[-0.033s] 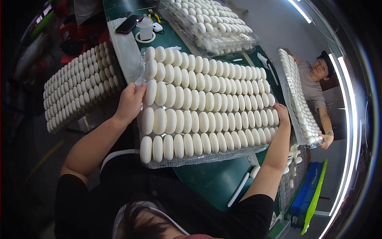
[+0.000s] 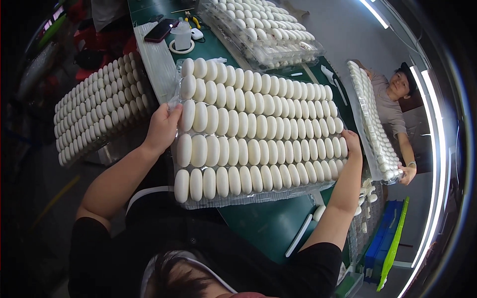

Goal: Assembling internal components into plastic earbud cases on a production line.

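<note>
Between my two hands is a clear plastic tray (image 2: pixel 238 196) filled with rows of white, rounded oblong pieces (image 2: pixel 262 124). My left hand (image 2: pixel 164 126) grips its left edge, the thumb on top near the pieces. On the opposite edge, my right hand (image 2: pixel 351 142) is closed round the side, with its fingers partly hidden. The tray is raised over the green table's front edge and tilts so that its rows face up. The pieces stand on their sides in several rows. What lies under the tray is hidden.
Another loaded tray (image 2: pixel 102 107) stands at the left. Stacked full trays (image 2: pixel 268 35) sit at the back of the green table (image 2: pixel 248 226), near a phone (image 2: pixel 161 31) and a bottle (image 2: pixel 182 36). At right, a co-worker (image 2: pixel 392 99) holds a similar tray (image 2: pixel 372 124); blue bins (image 2: pixel 382 243) stand below.
</note>
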Tool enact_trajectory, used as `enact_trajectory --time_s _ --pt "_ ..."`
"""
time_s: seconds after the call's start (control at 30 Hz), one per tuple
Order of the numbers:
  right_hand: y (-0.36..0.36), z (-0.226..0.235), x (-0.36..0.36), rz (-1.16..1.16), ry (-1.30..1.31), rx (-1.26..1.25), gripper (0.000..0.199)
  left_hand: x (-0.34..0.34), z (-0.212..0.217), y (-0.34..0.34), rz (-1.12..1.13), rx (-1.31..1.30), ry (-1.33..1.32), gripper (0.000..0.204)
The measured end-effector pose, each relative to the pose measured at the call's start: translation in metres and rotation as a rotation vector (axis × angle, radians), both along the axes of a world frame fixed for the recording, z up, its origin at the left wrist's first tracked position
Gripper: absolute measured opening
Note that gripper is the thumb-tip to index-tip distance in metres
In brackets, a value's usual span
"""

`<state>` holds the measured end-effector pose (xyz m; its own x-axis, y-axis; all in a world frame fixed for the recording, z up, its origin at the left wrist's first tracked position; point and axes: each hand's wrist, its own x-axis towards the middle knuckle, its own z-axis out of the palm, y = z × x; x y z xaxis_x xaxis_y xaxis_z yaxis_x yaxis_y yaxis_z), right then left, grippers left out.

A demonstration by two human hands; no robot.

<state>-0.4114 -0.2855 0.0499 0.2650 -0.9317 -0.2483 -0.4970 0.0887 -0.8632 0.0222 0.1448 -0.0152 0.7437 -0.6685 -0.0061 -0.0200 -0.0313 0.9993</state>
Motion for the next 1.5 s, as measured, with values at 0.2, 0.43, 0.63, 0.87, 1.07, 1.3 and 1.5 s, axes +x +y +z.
enact_trajectory --time_s 0.2,0.43,0.63,0.87,1.07,1.3,1.5 --pt "0.034 0.005 -0.002 -0.072 0.144 -0.114 0.02 0.021 0.006 0.004 0.001 -0.006 -0.144 0.029" --pt "0.065 0.031 -0.006 -0.121 0.135 -0.285 0.016 0.034 0.037 -0.001 -0.091 -0.014 -0.246 0.028" --pt "0.086 0.052 0.008 -0.099 0.223 -0.358 0.017 0.046 0.048 0.007 -0.102 -0.079 -0.24 0.028" --pt "0.106 0.063 0.027 -0.033 0.221 -0.351 0.021 0.068 0.062 0.04 -0.07 -0.098 -0.271 0.027" --pt "0.125 0.081 0.044 0.057 0.114 -0.307 0.024 0.089 0.081 0.079 -0.068 -0.085 -0.276 0.018" --pt "0.163 0.096 0.111 0.112 0.102 -0.296 0.02 0.137 0.107 0.157 -0.009 -0.05 -0.228 0.025" --pt "0.215 0.124 0.21 0.232 0.078 -0.277 0.019 0.182 0.128 0.236 0.069 -0.048 -0.157 0.022"
